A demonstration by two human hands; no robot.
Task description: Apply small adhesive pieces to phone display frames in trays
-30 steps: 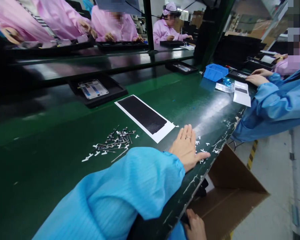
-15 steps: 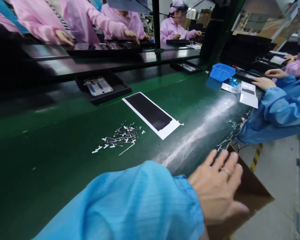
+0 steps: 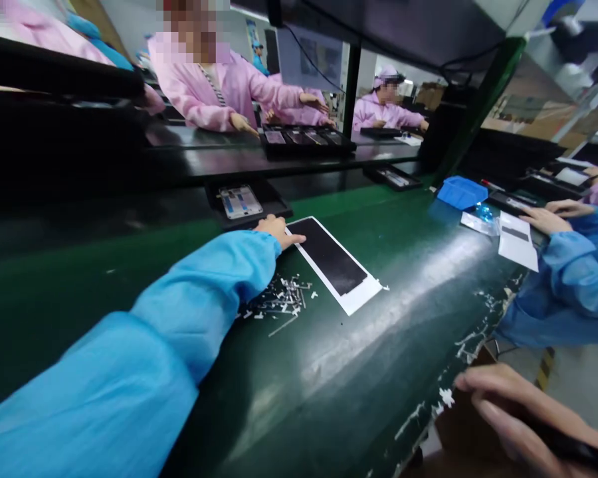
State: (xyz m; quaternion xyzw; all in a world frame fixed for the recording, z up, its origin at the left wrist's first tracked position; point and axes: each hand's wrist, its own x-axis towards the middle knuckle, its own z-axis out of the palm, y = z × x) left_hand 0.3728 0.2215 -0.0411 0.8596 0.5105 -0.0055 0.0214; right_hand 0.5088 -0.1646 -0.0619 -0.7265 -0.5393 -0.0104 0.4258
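My left hand reaches over the bench, thumb spread from the fingers. It is at the near corner of a black tray and the white-edged sheet with a black panel. Its thumb overlaps the sheet's far left end; I cannot tell whether it presses on it. In the tray lies a silver, phone-like plate. At the lower right, my blurred right hand is closed around a dark slim tool, partly hidden. A small white scrap is by its fingertips, at the bench edge.
A pile of thin dark and white strips lies beside my left sleeve. A brown box is below the bench edge. To the right are a blue bin and a co-worker's hand. People in pink work across the bench.
My left hand has moved from above the box at the right to the tray and sheet. My right hand has come into view at the lower right. The camera view has shifted.
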